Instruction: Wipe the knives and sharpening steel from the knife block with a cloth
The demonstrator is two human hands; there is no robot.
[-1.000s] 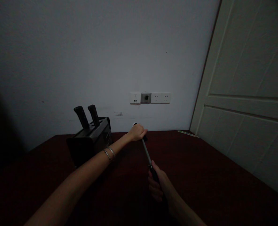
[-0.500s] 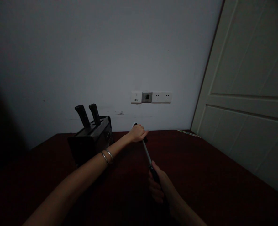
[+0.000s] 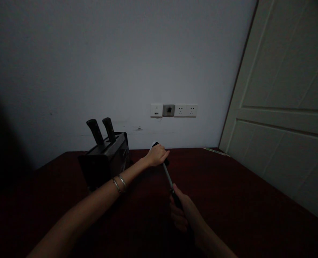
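Observation:
My left hand (image 3: 157,155) is closed over a small black and white sharpener-like object (image 3: 155,144) that rests on the dark red table (image 3: 242,193) near the wall. My right hand (image 3: 182,211) grips the black handle of a knife. Its pale blade (image 3: 167,175) runs up and away into the object under my left hand. Two thin bracelets (image 3: 119,183) circle my left wrist. The room is dim, so details of the object are hard to make out.
A black knife block (image 3: 105,157) with two black handles stands at the back left of the table. A row of wall sockets (image 3: 174,110) sits above the table. A pale panelled door (image 3: 285,107) rises on the right. A thin strip (image 3: 215,152) lies at the table's far right corner.
Both hands keep their grips. The blade showing between them looks slightly shorter, and the view has shifted a little.

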